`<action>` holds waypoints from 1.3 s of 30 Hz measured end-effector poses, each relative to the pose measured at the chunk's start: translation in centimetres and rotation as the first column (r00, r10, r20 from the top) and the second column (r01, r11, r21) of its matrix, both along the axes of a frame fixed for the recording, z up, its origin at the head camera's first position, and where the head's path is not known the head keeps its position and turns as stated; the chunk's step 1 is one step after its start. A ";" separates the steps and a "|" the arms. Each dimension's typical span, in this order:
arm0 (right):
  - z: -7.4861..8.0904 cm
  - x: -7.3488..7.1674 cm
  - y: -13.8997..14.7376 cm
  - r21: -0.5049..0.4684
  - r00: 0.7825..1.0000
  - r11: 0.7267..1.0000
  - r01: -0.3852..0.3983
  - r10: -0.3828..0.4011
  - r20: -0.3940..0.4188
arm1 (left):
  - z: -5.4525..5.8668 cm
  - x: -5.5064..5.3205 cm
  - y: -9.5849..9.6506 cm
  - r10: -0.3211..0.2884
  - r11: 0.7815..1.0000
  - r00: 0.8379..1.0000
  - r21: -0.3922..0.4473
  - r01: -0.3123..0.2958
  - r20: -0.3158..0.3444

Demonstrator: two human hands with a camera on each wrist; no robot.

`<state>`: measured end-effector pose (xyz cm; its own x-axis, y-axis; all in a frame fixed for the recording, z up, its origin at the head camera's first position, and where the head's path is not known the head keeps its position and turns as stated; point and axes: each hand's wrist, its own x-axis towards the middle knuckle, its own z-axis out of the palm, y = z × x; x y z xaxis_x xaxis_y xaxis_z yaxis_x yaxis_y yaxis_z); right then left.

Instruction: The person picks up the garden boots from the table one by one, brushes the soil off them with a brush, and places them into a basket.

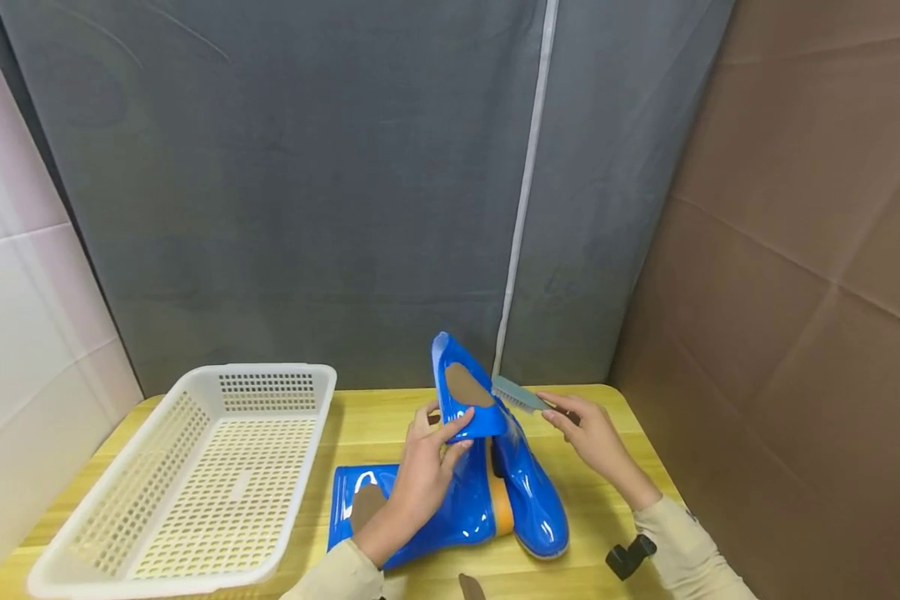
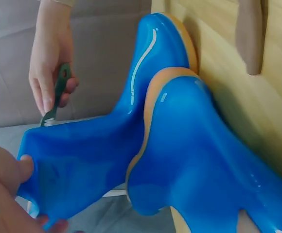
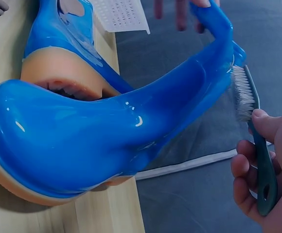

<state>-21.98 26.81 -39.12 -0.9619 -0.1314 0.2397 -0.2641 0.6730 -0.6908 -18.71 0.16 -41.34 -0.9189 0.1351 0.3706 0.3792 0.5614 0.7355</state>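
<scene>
A glossy blue rain boot (image 1: 538, 500) with an orange sole stands on the table, its soft shaft leaning over. My left hand (image 1: 420, 475) grips that shaft near its top opening, thumb on the outside beside a brown patch (image 1: 468, 385). In my right hand (image 1: 596, 442) is a green scrub brush (image 3: 265, 170), held by the handle. Its white bristles (image 3: 243, 92) face the shaft near the rim and appear to touch it in the right wrist view. A second blue boot (image 1: 450, 521) lies on its side, sole against the first, partly behind my left forearm.
To the left is a white perforated plastic basket (image 1: 317, 467) with nothing in it. A brown flat piece (image 2: 249, 39) lies on the wooden table (image 1: 592, 575) near the front edge. A grey curtain (image 1: 307, 208) hangs behind; a brown one (image 1: 795, 333) stands at right.
</scene>
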 end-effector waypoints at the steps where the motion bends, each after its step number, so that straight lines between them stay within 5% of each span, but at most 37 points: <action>1: 0.1 0.0 0.1 -0.003 1.000 1.000 0.002 -0.002 0.004 | 0.3 -0.1 0.1 -0.011 1.000 1.000 0.009 0.011 0.014; 8: 0.5 -0.4 0.6 -0.007 1.000 1.000 0.007 -0.006 0.012 | 2.5 -1.2 0.1 -0.068 0.989 0.998 0.134 0.064 0.019; 13: 0.6 -0.4 0.8 0.004 1.000 1.000 0.013 -0.013 0.025 | 2.9 -2.2 0.0 -0.151 0.976 0.986 0.167 0.138 0.068; 25: 0.6 -0.8 1.5 0.038 0.999 0.999 0.009 -0.010 0.044 | 3.4 -5.4 -1.0 -0.329 0.944 0.928 0.064 0.323 0.174; 31: 0.7 -1.0 1.6 0.055 0.999 0.998 -0.013 0.011 0.032 | 4.3 -6.7 -1.7 -0.395 0.916 0.904 -0.007 0.402 0.162; 39: 1.2 -1.3 1.7 0.090 0.999 0.995 -0.044 0.042 0.020 | 5.1 -7.6 -1.6 -0.373 0.912 0.902 -0.093 0.400 0.218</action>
<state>-23.24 28.52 -37.90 -0.9590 -0.1934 0.2074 -0.2823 0.7215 -0.6323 -26.34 -1.40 -36.25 -0.8354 0.5295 0.1475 0.4461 0.4963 0.7447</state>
